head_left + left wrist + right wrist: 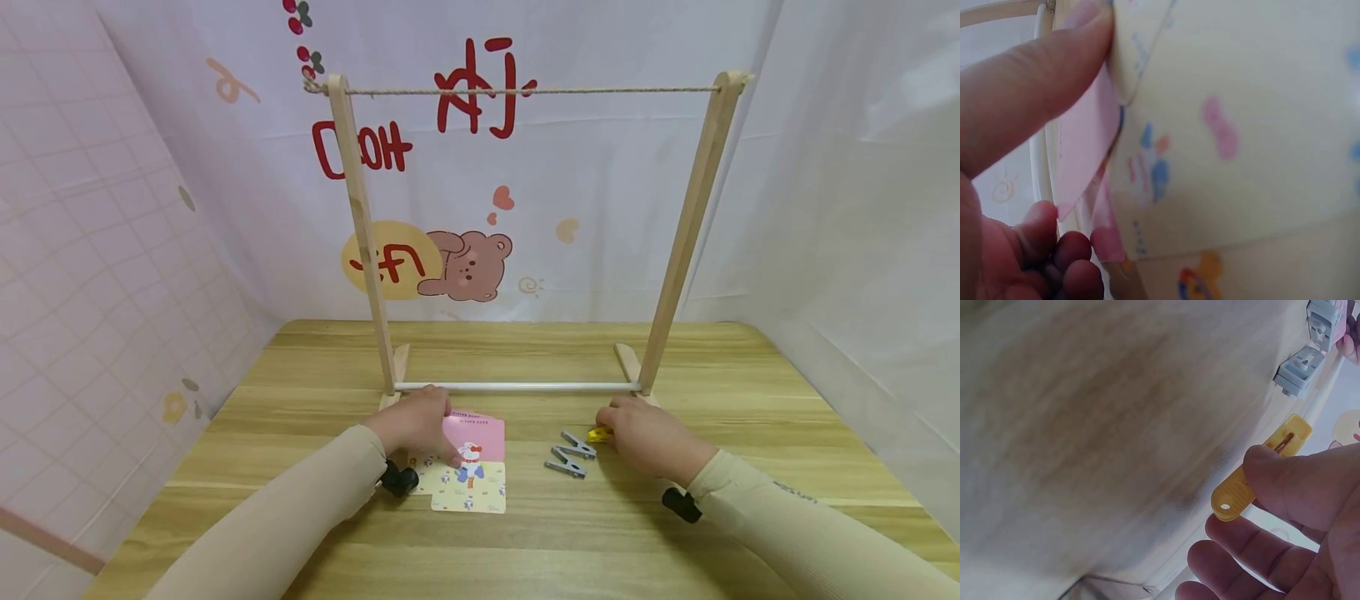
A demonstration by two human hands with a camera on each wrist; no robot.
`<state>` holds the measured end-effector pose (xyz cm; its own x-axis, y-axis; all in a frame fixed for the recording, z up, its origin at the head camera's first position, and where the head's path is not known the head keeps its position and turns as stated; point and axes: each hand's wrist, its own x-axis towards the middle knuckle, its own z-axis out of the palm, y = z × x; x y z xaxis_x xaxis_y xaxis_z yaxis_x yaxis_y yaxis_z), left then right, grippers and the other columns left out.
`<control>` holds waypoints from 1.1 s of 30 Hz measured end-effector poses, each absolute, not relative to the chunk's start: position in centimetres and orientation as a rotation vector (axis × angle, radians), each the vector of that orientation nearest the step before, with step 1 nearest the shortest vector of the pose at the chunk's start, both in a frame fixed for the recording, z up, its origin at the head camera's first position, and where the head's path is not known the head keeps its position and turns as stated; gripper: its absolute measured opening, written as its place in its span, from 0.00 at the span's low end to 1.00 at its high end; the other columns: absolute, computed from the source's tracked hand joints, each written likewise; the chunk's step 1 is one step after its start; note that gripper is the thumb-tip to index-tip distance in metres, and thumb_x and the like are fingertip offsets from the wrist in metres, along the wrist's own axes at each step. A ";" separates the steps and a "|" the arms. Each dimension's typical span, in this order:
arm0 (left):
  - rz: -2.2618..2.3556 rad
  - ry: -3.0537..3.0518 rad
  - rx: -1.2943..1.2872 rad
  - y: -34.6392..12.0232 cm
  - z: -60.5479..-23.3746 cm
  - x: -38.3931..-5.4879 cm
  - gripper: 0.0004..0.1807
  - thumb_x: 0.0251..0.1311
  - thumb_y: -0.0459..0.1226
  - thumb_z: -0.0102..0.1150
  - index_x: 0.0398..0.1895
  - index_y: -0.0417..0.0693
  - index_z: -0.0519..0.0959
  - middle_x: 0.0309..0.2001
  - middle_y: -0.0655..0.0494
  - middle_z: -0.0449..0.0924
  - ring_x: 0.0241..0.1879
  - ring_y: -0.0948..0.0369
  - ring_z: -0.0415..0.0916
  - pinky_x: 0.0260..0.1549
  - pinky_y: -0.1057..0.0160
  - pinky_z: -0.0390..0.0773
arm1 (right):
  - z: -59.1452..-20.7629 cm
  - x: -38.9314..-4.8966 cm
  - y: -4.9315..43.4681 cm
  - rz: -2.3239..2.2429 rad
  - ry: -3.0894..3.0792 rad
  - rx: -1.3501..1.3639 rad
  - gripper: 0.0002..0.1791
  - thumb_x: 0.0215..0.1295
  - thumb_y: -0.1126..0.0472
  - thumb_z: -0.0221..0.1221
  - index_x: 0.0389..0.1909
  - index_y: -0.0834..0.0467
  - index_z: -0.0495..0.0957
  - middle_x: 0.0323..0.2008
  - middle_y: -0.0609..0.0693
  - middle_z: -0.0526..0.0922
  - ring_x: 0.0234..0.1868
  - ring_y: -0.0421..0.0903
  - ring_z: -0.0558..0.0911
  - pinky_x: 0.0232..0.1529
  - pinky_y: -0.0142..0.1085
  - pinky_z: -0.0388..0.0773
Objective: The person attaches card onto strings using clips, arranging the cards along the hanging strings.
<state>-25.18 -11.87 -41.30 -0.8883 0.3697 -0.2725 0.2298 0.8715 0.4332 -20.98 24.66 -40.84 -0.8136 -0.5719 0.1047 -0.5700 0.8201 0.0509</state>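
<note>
My left hand point(420, 421) is over a small stack of pink and cream paper cards point(487, 483) with a cartoon rabbit-like figure. In the left wrist view, its thumb point(1041, 81) lies against a card's edge, and a pink section point(1088, 144) stands tilted between thumb and fingers. On the right, my right hand point(648, 437) pinches a yellow clothespin point(1263, 465) between thumb and fingers, just above the table. Two grey clothespins point(567, 462) lie on the wood between the hands, left of the yellow one.
Behind both hands stands a wooden frame point(681, 233) with a twine line point(600, 90) across its top and a white rod point(517, 387) low between its posts. A printed cloth point(600, 167) hangs behind the wooden table point(510, 558).
</note>
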 end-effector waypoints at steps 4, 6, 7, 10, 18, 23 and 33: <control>0.662 2.663 0.438 -12.0 -41.5 -24.9 0.38 0.39 0.50 0.89 0.47 0.46 0.73 0.40 0.54 0.77 0.39 0.56 0.75 0.40 0.57 0.76 | -40.9 -21.0 24.7 -0.025 -2.895 0.898 0.07 0.63 0.67 0.70 0.36 0.53 0.83 0.32 0.44 0.78 0.35 0.42 0.80 0.39 0.40 0.83; 0.697 2.657 0.436 -12.1 -41.5 -24.7 0.37 0.40 0.49 0.89 0.46 0.46 0.72 0.39 0.54 0.78 0.38 0.56 0.75 0.39 0.58 0.76 | -40.9 -21.0 24.7 -0.025 -2.897 0.895 0.07 0.64 0.67 0.70 0.37 0.53 0.83 0.32 0.44 0.79 0.35 0.42 0.80 0.39 0.41 0.83; 0.718 2.653 0.436 -12.1 -41.5 -24.6 0.37 0.41 0.48 0.89 0.46 0.46 0.72 0.39 0.54 0.78 0.38 0.56 0.76 0.39 0.58 0.76 | -40.9 -21.0 24.7 -0.028 -2.899 0.893 0.07 0.64 0.67 0.70 0.37 0.53 0.83 0.32 0.44 0.79 0.35 0.42 0.80 0.39 0.41 0.83; 0.773 2.644 0.449 -12.1 -41.6 -24.3 0.36 0.43 0.46 0.88 0.48 0.45 0.71 0.39 0.53 0.78 0.39 0.56 0.75 0.40 0.58 0.75 | -40.9 -21.0 24.7 -0.032 -2.905 0.891 0.07 0.64 0.66 0.71 0.37 0.53 0.83 0.32 0.45 0.79 0.35 0.43 0.80 0.40 0.41 0.83; 0.949 2.581 0.542 -12.6 -42.0 -23.8 0.28 0.51 0.40 0.83 0.50 0.52 0.74 0.42 0.53 0.78 0.40 0.56 0.75 0.44 0.56 0.75 | -40.7 -20.9 24.7 -0.024 -2.911 0.899 0.07 0.64 0.65 0.71 0.38 0.53 0.82 0.33 0.45 0.80 0.34 0.42 0.80 0.38 0.40 0.83; 1.096 2.557 0.555 -12.8 -42.0 -23.8 0.16 0.58 0.38 0.78 0.41 0.56 0.77 0.36 0.55 0.76 0.38 0.57 0.73 0.38 0.60 0.73 | -40.6 -20.8 24.5 -0.006 -2.909 0.882 0.06 0.65 0.65 0.70 0.39 0.55 0.83 0.33 0.46 0.81 0.35 0.44 0.81 0.39 0.42 0.84; 1.406 2.448 0.529 -13.2 -41.4 -24.0 0.11 0.67 0.36 0.70 0.51 0.52 0.83 0.33 0.53 0.74 0.33 0.58 0.72 0.30 0.67 0.75 | -40.2 -20.8 24.2 0.106 -2.865 0.852 0.07 0.68 0.64 0.69 0.43 0.58 0.82 0.37 0.49 0.82 0.36 0.43 0.81 0.38 0.41 0.83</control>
